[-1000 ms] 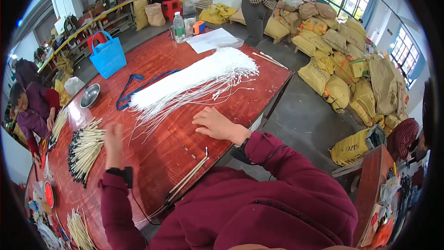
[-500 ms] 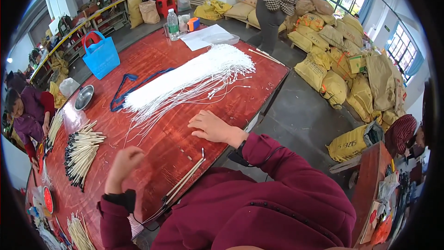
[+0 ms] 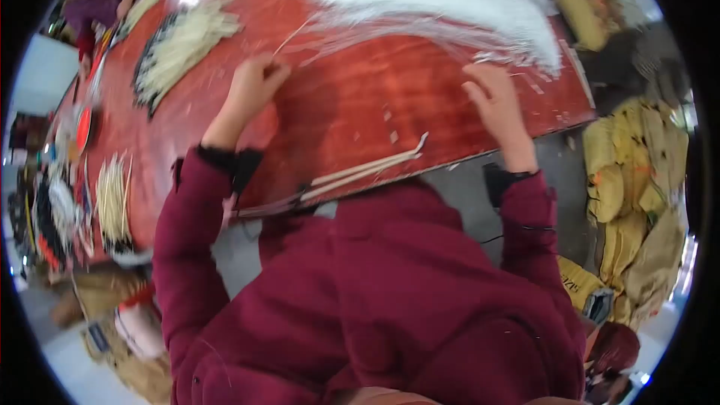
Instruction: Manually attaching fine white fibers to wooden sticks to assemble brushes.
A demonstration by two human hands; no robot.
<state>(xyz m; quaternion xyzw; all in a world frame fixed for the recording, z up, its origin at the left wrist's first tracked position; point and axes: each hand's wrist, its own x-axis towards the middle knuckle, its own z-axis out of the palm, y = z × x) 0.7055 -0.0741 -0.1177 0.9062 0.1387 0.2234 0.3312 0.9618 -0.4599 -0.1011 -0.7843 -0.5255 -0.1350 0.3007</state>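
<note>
White strands (image 3: 450,7), long and thin, lie in a broad sheaf across the far part of the red-brown wooden desk (image 3: 360,105), fanning out toward the person into loose single threads. The right hand (image 3: 496,101) rests flat on the desk at the near right edge of that sheaf, its fingers (image 3: 480,79) spread and released, their tips touching the loose ends of the strands; it grips nothing. The left hand (image 3: 251,86) sits near the left end of the fanned threads with its fingers (image 3: 271,69) curled in; a single pale strand (image 3: 294,36) runs up and to the right from them, though the blur leaves it unclear whether they actually pinch it. Both forearms wear dark red sleeves (image 3: 187,210) with black cuffs. Near the desk's front edge, between the two arms, lie a few pale sticks (image 3: 367,169) side by side. To the left, further along the desk, lies a bundle of cream-coloured sticks with dark ends (image 3: 176,49). Off the desk's right side stand stacked yellow sacks (image 3: 637,180) on the floor.
</note>
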